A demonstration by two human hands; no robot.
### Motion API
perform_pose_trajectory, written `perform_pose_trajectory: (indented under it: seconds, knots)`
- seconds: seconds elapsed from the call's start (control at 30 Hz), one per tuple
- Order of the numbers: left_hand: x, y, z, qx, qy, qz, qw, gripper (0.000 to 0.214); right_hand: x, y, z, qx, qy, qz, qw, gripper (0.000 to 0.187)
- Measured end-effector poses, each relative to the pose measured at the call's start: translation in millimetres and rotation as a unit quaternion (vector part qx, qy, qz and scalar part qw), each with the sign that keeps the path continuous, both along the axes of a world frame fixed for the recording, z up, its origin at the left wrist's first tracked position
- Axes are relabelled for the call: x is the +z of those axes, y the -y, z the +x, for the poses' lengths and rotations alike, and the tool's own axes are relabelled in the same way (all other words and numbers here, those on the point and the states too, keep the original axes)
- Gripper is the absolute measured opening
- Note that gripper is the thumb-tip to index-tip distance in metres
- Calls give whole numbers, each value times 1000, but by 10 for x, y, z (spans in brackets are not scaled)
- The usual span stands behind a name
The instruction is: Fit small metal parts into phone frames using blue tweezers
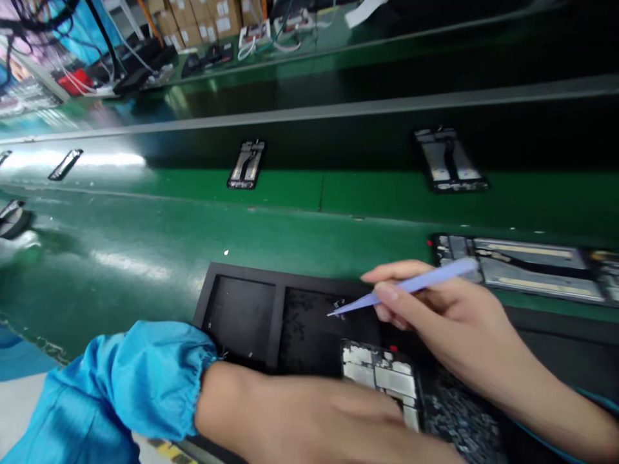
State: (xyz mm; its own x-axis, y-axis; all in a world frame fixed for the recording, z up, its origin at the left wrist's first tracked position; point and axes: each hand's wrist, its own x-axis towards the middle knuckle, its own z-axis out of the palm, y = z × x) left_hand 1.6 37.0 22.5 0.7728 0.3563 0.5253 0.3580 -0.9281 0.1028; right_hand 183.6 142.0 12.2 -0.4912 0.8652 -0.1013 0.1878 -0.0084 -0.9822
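Observation:
My right hand (435, 316) is closed round a pair of light purple tweezers (411, 285). Their tips point left, over a compartment of a black tray (279, 316), beside a few tiny pale parts (339, 304). In the lower middle, my left hand (309, 412) reaches across from a blue sleeve and covers part of an opened phone body (360, 361). Motion smears its fingers, and they run toward the bottom edge, so their grip is hidden. A heap of small dark parts (464, 415) lies to the right of that phone body, below my right hand.
Behind my right hand, another opened phone body (541, 267) rests on the green bench (145, 258). Farther back, more phone bodies (246, 164) (449, 161) sit along a green strip. Cardboard boxes (207, 19), cables and devices stand at the back left.

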Motion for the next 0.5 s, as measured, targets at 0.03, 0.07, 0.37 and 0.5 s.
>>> perform_pose_trajectory:
  seconds: [0.03, 0.07, 0.37, 0.5]
  knots:
    - [45, -43, -94, 54, 71, -48, 995, 28, 14, -15, 4, -28, -42, -70, 996, 33]
    - [67, -75, -162, 120, 127, -81, 981, 22, 27, -27, 4, -43, -85, -133, 987, 36]
    - [-63, -204, -183, 235, 208, -123, 941, 13, 77, 1, -51, -7, -169, -267, 949, 48]
    - [-86, -205, -201, 239, 211, -103, 942, 11, 68, 10, -44, -34, -182, -249, 951, 51]
